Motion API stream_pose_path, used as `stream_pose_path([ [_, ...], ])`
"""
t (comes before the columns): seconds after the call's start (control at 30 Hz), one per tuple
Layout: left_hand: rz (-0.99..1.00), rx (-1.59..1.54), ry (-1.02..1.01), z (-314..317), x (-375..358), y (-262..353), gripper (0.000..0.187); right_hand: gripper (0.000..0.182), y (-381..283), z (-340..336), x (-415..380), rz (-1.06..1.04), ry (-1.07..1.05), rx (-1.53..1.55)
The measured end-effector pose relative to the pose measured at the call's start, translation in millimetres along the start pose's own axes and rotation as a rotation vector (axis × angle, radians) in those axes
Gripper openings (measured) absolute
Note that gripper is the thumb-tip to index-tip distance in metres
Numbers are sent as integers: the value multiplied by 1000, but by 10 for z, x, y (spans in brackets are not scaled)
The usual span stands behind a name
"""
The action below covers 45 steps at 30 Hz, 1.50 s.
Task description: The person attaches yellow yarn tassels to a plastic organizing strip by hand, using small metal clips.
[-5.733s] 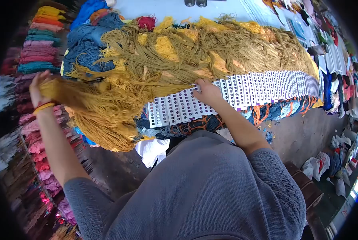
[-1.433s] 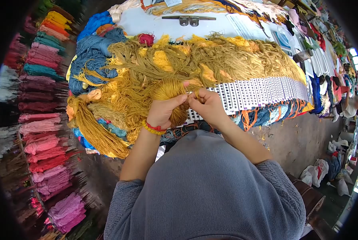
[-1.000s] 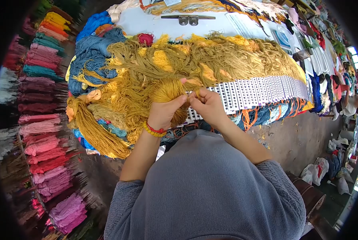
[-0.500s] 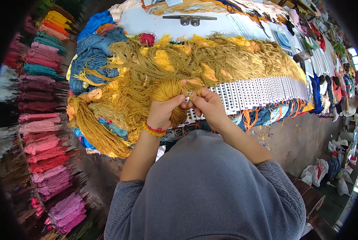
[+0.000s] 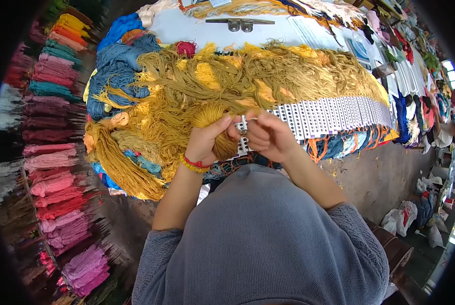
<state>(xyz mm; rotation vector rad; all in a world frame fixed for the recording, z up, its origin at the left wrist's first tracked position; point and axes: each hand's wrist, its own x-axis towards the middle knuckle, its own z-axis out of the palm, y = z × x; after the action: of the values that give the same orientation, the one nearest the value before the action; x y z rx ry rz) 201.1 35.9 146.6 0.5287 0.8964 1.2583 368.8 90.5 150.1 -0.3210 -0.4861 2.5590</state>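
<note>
A bundle of mustard-gold yarn (image 5: 210,116) is wound into a rounded bunch in front of my chest. My left hand (image 5: 207,142) is closed around its near side, the thumb and forefinger pinched at its right edge. Just to the right, my right hand (image 5: 273,137) has its fingers curled in a pinch. What looks like a thin strand runs at its fingertips, partly blurred. Under and behind both hands lies a broad heap of olive and gold yarn skeins (image 5: 186,84). Overlapping white cards with rows of dark holes (image 5: 314,119) fan out to the right of my right hand.
Blue yarn (image 5: 116,66) is piled at the table's left end, above a hanging gold hank (image 5: 126,162). A metal clip (image 5: 240,24) lies on the white surface at the back. Pink and red skeins (image 5: 52,183) hang on a rack to the left. Plastic bags (image 5: 400,218) sit on the floor at right.
My right hand has turned and drawn slightly right and up from the bundle, showing the punched card behind the fingertips. My left hand keeps its hold, almost still.
</note>
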Motion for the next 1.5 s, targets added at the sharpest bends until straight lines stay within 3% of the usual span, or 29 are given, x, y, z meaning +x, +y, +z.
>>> stream_pose_path([
  [0.1,-105,-155,-62,-27,1,21,28,20,-11,22,-6,-92,74,183],
  [0.17,-102,-219,-108,-22,10,32,33,18,-51,-40,-6,-121,63,129],
  [0.23,-123,-206,-83,4,15,45,33,15,-96,-98,4,-119,73,-187],
  [0.37,-90,-210,-100,-51,38,8,28,13,-138,-70,12,-142,75,-211],
  [0.43,0,-144,-101,-219,53,40,23,11,-234,-58,29,-274,454,-860],
  [0.47,-18,-194,-12,-269,36,81,19,8,-268,-134,31,-458,488,-1232],
  [0.53,-34,-331,-7,-514,65,83,18,9,-401,-154,77,-780,467,-1622],
  [0.6,-55,-416,54,-729,136,36,17,4,-380,-352,168,-772,412,-1493],
  [0.67,-87,-660,127,-1048,226,-73,15,4,-378,-407,256,-522,215,-381],
  [0.7,-8,-638,157,-1228,250,-103,14,4,-427,-453,291,-488,292,34],
  [0.77,10,-582,431,-1536,230,30,12,7,-622,-929,307,-436,302,267],
  [0.9,172,-353,739,-2557,22,417,19,16,-1062,-1674,72,-366,570,241],
  [0.97,171,-247,858,-3045,-178,739,15,19,-1319,-2037,-214,-461,656,71],
  [1.03,199,-41,1028,-3520,-365,1099,13,18,-1691,-2437,-570,-621,883,17],
  [1.1,265,215,1158,-3886,-602,1550,18,16,-2233,-3119,-1337,-815,836,-470],
  [1.13,245,229,1088,-3935,-734,1789,23,16,-2447,-3033,-1555,-810,841,-470],
  [1.2,407,258,1074,-4228,-849,2212,21,14,-2925,-2401,-1880,-1054,1866,-809],
  [1.23,532,298,1031,-4360,-817,2362,20,18,-3033,-2183,-1871,-1266,1722,-773],
  [1.27,485,360,1079,-3624,-535,2234,12,22,-3069,-2028,-1855,-1463,1566,-731],
  [1.3,489,359,761,-3106,-291,2034,12,21,-2854,-1828,-1650,-1331,1541,-1212],
  [1.33,268,224,754,-2207,-80,1684,10,20,-2579,-1651,-1364,-1149,1459,-1676],
  [1.37,279,89,483,-2235,167,1277,8,18,-2388,-1869,-1185,-977,1285,-2109],
  [1.4,121,65,504,-1823,350,852,6,18,-2039,-2143,-854,-905,1135,-1804],
  [1.43,-28,-18,520,-1486,523,449,9,16,-1524,-2412,-601,-806,993,-1826],
  [1.47,-279,-116,389,-1262,633,157,12,16,-1060,-2499,-291,-705,853,-1841],
  [1.5,-334,-210,296,-1298,787,-336,15,14,-596,-2056,40,-350,850,-1140],
])
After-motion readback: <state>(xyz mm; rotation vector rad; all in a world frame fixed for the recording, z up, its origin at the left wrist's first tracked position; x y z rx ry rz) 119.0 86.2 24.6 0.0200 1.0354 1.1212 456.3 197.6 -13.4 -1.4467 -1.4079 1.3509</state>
